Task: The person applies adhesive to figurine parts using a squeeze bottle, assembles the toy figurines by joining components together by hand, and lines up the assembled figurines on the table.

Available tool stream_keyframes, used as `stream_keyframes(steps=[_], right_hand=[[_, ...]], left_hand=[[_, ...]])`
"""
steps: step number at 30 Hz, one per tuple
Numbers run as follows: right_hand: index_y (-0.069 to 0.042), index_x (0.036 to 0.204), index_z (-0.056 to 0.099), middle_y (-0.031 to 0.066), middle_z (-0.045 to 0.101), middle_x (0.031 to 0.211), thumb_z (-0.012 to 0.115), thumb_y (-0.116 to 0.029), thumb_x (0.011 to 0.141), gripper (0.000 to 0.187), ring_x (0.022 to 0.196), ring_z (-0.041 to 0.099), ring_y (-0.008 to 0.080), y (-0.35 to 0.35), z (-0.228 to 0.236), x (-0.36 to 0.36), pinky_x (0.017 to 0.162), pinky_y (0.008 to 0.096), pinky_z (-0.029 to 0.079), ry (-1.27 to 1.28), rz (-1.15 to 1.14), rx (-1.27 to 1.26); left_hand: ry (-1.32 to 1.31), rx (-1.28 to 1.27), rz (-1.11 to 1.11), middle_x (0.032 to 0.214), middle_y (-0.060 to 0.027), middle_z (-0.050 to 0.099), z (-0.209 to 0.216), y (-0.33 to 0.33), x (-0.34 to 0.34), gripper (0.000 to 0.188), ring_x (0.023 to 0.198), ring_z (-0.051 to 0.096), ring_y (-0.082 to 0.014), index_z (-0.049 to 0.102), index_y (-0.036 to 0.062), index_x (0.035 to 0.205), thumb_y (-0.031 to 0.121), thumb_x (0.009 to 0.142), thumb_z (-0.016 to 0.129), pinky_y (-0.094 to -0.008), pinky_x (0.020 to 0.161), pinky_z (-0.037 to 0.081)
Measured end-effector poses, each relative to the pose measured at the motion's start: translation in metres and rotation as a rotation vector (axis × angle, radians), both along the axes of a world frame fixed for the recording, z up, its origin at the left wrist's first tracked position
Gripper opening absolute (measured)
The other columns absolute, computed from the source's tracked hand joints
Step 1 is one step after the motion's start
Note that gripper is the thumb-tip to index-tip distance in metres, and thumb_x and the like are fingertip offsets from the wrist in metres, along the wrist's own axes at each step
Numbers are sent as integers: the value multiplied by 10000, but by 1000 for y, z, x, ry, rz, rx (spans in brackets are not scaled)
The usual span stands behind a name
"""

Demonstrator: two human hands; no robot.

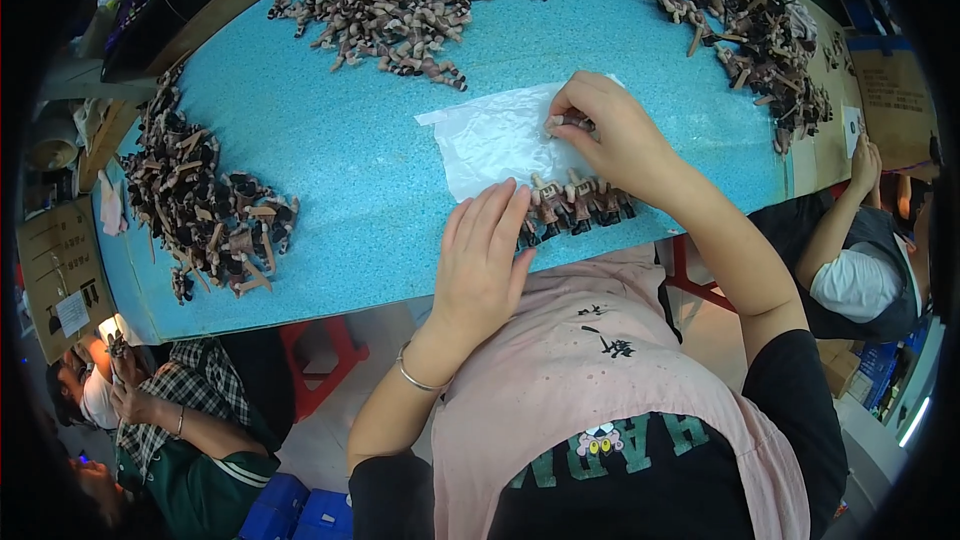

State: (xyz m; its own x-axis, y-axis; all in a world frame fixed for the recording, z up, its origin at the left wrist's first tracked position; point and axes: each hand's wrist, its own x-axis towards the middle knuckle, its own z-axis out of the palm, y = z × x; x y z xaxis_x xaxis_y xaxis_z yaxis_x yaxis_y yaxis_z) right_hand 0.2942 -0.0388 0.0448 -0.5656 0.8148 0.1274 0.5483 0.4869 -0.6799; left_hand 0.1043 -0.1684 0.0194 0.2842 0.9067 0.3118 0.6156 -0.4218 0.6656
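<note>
In front of me a row of small toy figures [580, 204], brown and dark with pale parts, lies side by side near the table's front edge. My left hand [478, 265] rests beside the left end of this row, fingers stretched out, partly covering the leftmost figure. Above the white plastic sheet [490, 140], my right hand [612, 132] is closed in a pinch. Between its thumb and fingers a small toy figure [573, 123] shows in part; the rest of it is hidden by the hand. The row's right end sits just below my right wrist.
Heaps of similar figures lie at the back [400, 5], at the left [205, 195] and at the right [770, 50] of the blue table [330, 170]. Cardboard boxes [65, 275] stand at the sides. People [190, 420] sit to the left and right.
</note>
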Motion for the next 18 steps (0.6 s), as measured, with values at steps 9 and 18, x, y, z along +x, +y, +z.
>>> stream_keyframes(steps=[9,18], right_hand=[[0,1028,613,2,579,818,553,-101,938,149,733,541,66,-17,22,-1,652,221,439,314,-229,-543],[18,1070,647,80,564,1083,535,-89,940,202,903,559,109,-85,15,-27,778,243,464,357,144,-661]], left_hand=[[-34,-43,36,1224,-198,559,3,-6,-24,614,1070,567,-352,520,-17,1244,26,681,763,-375,888,480],[-227,-428,101,1068,-157,622,30,-34,-49,743,969,602,-297,459,-12,1299,165,674,819,-382,832,488]])
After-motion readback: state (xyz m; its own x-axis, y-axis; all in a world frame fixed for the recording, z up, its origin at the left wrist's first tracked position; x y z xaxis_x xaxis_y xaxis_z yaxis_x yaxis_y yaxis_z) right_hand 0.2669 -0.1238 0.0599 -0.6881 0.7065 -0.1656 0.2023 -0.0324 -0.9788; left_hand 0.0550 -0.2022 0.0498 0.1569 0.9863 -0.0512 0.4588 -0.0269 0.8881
